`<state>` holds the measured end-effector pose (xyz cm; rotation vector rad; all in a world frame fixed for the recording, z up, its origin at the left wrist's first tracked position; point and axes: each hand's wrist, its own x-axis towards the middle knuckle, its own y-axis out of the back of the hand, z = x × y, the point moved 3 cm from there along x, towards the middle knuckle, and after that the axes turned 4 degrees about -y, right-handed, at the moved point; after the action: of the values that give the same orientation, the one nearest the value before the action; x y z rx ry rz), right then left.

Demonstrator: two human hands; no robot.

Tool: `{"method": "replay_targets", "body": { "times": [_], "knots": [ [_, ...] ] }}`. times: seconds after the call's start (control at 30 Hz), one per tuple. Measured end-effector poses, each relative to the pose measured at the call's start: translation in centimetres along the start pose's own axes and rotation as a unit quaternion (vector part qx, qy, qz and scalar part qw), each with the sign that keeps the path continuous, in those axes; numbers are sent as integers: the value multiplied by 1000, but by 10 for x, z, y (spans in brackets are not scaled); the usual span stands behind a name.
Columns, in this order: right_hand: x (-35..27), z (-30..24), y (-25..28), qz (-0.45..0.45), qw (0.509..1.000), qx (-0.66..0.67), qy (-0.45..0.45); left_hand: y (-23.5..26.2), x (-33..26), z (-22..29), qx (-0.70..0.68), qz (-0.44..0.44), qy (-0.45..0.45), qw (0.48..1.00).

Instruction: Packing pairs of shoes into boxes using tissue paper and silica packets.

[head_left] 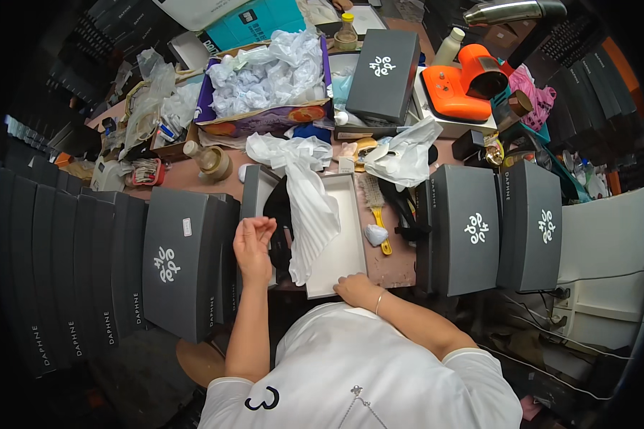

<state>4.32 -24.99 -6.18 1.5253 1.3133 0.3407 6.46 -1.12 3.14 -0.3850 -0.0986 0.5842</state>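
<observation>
Head view: left hand [255,247] hung half-curled, seemingly empty; right hand [358,290], fingers bent, touched the white-lined box [334,266], grip unclear!

Open box [329,275] between left boxes [175,282] and right boxes [469,254]

Tissue paper [309,222] lies partly over the open box on the table [397,270]. A brush [376,214] lies between the open box and the right boxes. Behind, a carton [265,123] holds crumpled paper [272,75]; a lidded box [383,89] sits to its right, a device [451,93] farther right. A jar [211,163] stands before the carton's left end.
</observation>
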Motion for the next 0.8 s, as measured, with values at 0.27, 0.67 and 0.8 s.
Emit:
{"method": "replay_targets", "body": {
  "times": [0.27,0.67,0.8],
  "knots": [
    [-13,26,60,31,949,314,-6,-69,-71,-33,543,-279,-60,790],
    [7,2,132,99,932,326,122,-34,-10,-9,269,-75,67,958],
    [1,-16,126,2,948,283,145,3,18,-57,337,-43,72,938]
  ]
}}
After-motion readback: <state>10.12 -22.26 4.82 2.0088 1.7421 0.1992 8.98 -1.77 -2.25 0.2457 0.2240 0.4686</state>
